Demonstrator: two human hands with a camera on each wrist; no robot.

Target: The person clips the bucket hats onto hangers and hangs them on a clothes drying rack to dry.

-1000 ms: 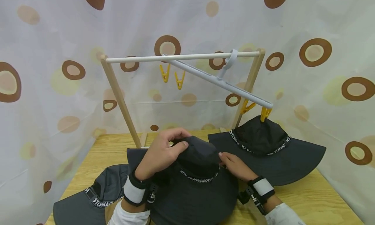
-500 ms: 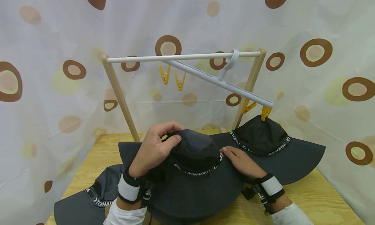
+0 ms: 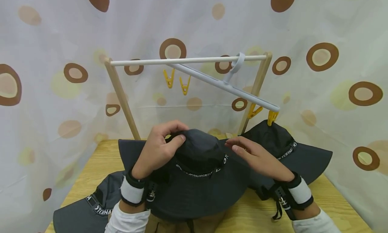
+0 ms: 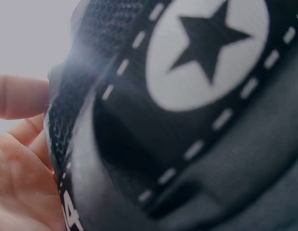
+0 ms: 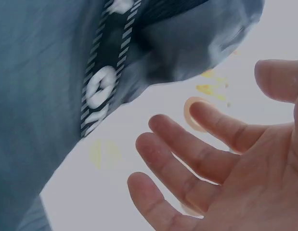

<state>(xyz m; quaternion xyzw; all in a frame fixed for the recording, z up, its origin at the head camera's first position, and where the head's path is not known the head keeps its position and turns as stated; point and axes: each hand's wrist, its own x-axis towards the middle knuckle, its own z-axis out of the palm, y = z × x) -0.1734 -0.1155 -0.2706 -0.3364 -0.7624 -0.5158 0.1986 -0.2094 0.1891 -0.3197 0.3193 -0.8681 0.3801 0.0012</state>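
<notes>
My left hand (image 3: 160, 150) pinches the crown of a dark wide-brimmed sun hat (image 3: 200, 196), its thumb on the near side. A band with white lettering circles the crown; a star badge on it fills the left wrist view. To the right of that crown, my right hand (image 3: 257, 155) hovers with its fingers loosely spread, holding nothing. The right wrist view shows a gap between its fingers (image 5: 173, 168) and the hat. Behind the right hand, a second dark hat (image 3: 309, 158) hangs by its crown from a yellow clip (image 3: 272, 117) on a pale plastic hanger (image 3: 212, 80).
The hanger hooks over a white rod (image 3: 145, 62) on wooden posts and tilts down to the right. Two yellow clips (image 3: 185, 85) dangle at its left end. A third hat (image 3: 82, 209) lies at the table's left, and something brown (image 3: 209, 223) shows under the held hat.
The held hat has risen and shifted slightly left with my left hand. My right hand has let go of the hat's band and moved up and to the right, its fingers opening.
</notes>
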